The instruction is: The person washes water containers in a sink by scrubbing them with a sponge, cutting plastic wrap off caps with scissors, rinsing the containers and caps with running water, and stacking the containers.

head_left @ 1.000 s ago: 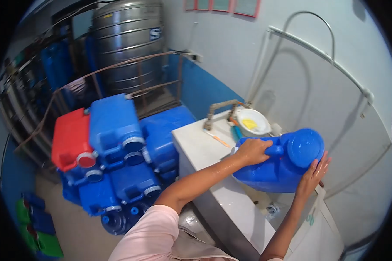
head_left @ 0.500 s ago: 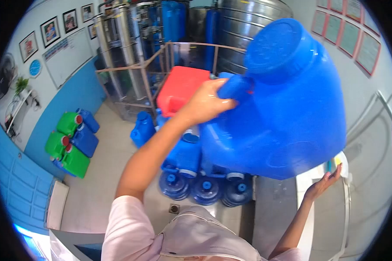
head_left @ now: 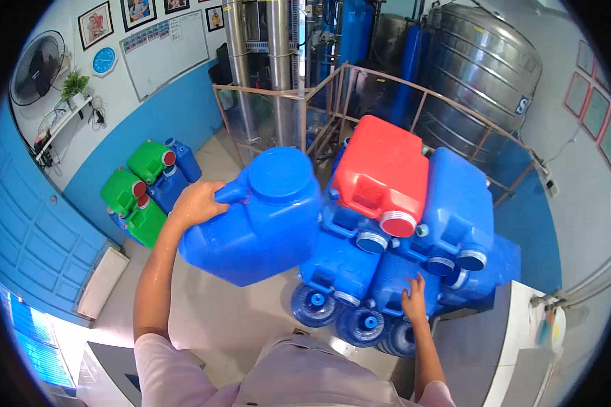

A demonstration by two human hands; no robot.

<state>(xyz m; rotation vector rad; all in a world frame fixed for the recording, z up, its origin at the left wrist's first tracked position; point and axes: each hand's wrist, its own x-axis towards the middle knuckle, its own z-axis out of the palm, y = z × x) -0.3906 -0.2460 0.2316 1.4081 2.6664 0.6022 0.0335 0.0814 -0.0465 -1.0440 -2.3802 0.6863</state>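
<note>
My left hand (head_left: 198, 205) is wrapped round the handle of a large blue water jug (head_left: 261, 227), holding it up off the floor with its wide blue cap facing up. My right hand (head_left: 416, 304) has its fingers apart and holds nothing. It is in front of the stacked blue jugs (head_left: 399, 281); whether it touches one I cannot tell. A red jug (head_left: 383, 166) lies on top of that stack, beside another blue jug (head_left: 458, 197). Round clear-blue water bottles (head_left: 364, 327) stand at the near side of the stack.
Green jugs (head_left: 149, 159) and blue ones are piled by the left wall. A metal railing (head_left: 421, 102) fences off steel tubes (head_left: 278, 68) and a steel tank (head_left: 482, 74). To my right is a counter (head_left: 516, 325) with a sink area. A blue door (head_left: 34, 224) is at left.
The blue jug in my left hand has moved left and lower, away from my face. My right hand has left the counter side and is now by the stack. The view has shifted.
</note>
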